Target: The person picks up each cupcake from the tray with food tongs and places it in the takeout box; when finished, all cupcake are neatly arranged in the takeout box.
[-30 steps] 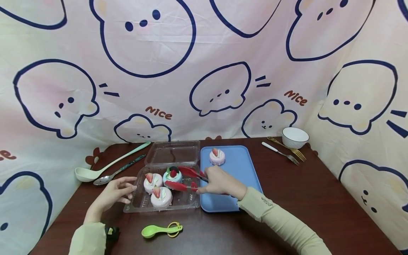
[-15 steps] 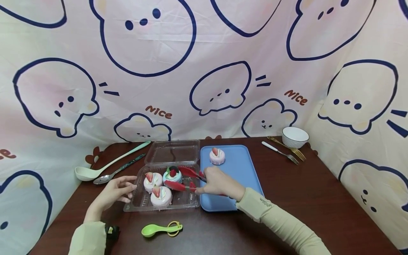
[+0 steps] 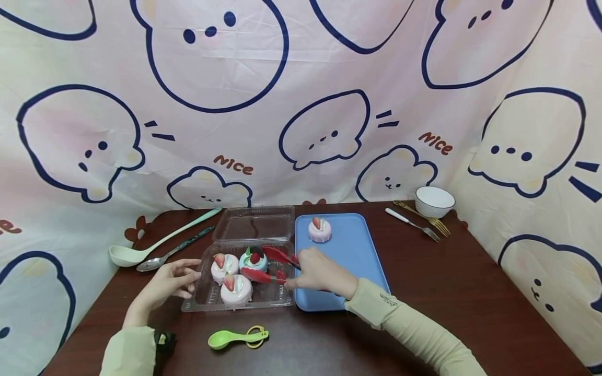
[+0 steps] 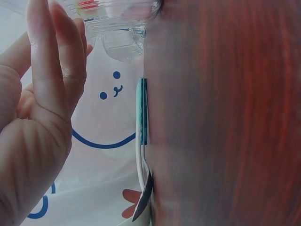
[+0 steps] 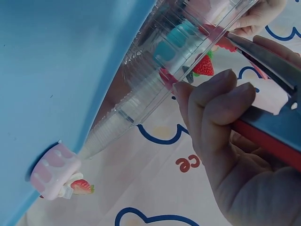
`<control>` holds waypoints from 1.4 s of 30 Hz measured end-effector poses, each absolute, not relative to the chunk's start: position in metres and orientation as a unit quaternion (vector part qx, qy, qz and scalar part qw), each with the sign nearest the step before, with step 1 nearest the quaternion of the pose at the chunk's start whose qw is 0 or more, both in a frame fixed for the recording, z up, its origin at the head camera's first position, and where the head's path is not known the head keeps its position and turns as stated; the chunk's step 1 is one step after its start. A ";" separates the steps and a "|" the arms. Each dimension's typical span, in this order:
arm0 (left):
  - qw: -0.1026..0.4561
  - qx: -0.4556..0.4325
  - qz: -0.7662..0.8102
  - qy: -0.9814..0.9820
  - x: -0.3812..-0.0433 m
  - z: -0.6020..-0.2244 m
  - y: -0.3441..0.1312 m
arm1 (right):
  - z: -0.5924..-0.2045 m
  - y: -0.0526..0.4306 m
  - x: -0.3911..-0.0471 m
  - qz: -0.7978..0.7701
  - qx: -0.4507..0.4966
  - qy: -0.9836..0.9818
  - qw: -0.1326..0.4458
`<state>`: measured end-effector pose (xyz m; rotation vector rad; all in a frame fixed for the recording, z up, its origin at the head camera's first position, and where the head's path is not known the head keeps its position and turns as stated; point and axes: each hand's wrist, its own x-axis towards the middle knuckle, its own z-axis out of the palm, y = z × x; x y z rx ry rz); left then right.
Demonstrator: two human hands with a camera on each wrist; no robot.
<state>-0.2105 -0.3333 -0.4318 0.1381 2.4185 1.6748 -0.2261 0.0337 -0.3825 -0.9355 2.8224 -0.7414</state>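
From the remote cam I see R hand (image 3: 324, 271) gripping red tongs (image 3: 256, 275), tips on both sides of the blue cake (image 3: 251, 265), in clear box (image 3: 275, 296) w/ 2 pink cakes (image 3: 236, 295). L hand (image 3: 165, 284), fingers loosely apart, is at box's L rim; contact I can't tell.

Left hand (image 3: 170, 280) relaxed, right hand (image 3: 322, 269) gripping, both forearms (image 3: 416, 326) angled inward

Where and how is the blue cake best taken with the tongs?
Probably hold the blue cake by its round side, red tongs from the right: it stands upright, a berry tops it, and a pink cake sits close on its left.
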 end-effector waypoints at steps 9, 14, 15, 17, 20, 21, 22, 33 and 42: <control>0.097 0.053 0.567 0.816 -0.209 -0.429 -0.332 | -0.381 0.034 -0.225 -0.246 -0.294 0.923 0.046; 0.098 0.054 0.567 0.816 -0.208 -0.428 -0.332 | -0.380 0.034 -0.226 -0.250 -0.291 0.922 0.051; 0.097 0.054 0.567 0.816 -0.208 -0.428 -0.332 | -0.381 0.034 -0.226 -0.251 -0.291 0.922 0.052; 0.096 0.054 0.568 0.816 -0.208 -0.428 -0.332 | -0.381 0.034 -0.226 -0.251 -0.292 0.922 0.051; 0.095 0.053 0.568 0.816 -0.208 -0.428 -0.332 | -0.381 0.034 -0.226 -0.249 -0.291 0.922 0.049; 0.095 0.052 0.568 0.816 -0.208 -0.428 -0.332 | -0.381 0.034 -0.226 -0.251 -0.290 0.922 0.049; 0.096 0.051 0.567 0.817 -0.208 -0.428 -0.332 | -0.381 0.034 -0.226 -0.252 -0.290 0.922 0.050; 0.095 0.050 0.564 0.818 -0.209 -0.430 -0.334 | -0.381 0.037 -0.226 -0.271 -0.295 0.915 0.041; 0.092 0.051 0.562 0.820 -0.208 -0.432 -0.333 | -0.380 0.056 -0.226 -0.302 -0.301 0.904 0.011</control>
